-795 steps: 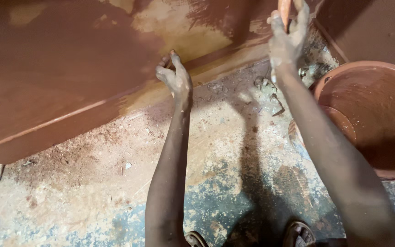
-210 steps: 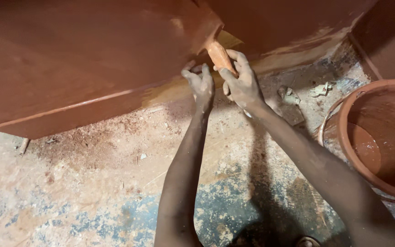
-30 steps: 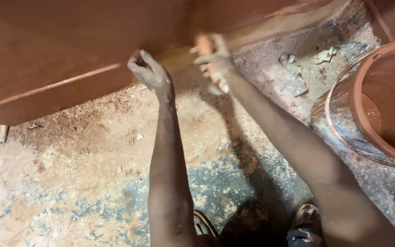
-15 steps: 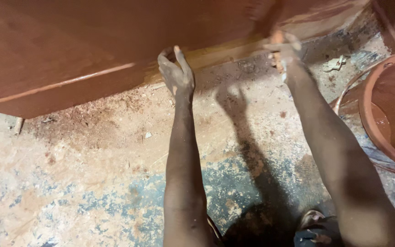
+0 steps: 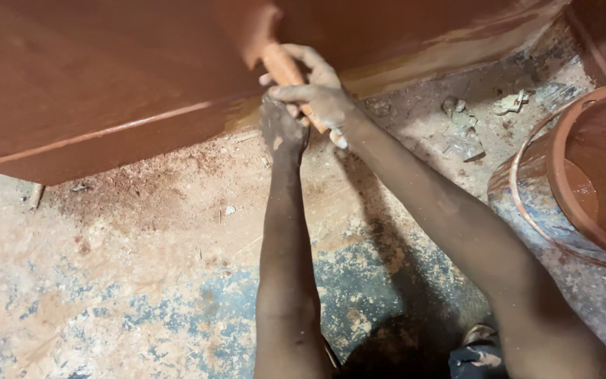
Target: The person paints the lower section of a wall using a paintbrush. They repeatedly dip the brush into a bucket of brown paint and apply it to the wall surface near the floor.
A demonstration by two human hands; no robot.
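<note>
Overhead, a broad reddish-brown painted panel (image 5: 106,77) fills the top of the view, its lower edge slanting down to the left with a pale ridge running along it and a yellowish unpainted patch near the hands. Below it spreads a rough concrete floor (image 5: 128,281), stained with rust-coloured paint and worn blue patches. At the right edge stands a round bucket (image 5: 562,210), coated inside with the same brown paint, a pool of it showing at the bottom. Scraps of crumpled debris (image 5: 464,133) lie on the floor between the bucket and the panel. The right hand (image 5: 313,95) is wrapped around the handle of a paint-covered brush (image 5: 275,60), whose head presses against the panel. The left hand (image 5: 282,126) sits just beneath, touching the right; whether its fingers are curled or spread cannot be told.
</note>
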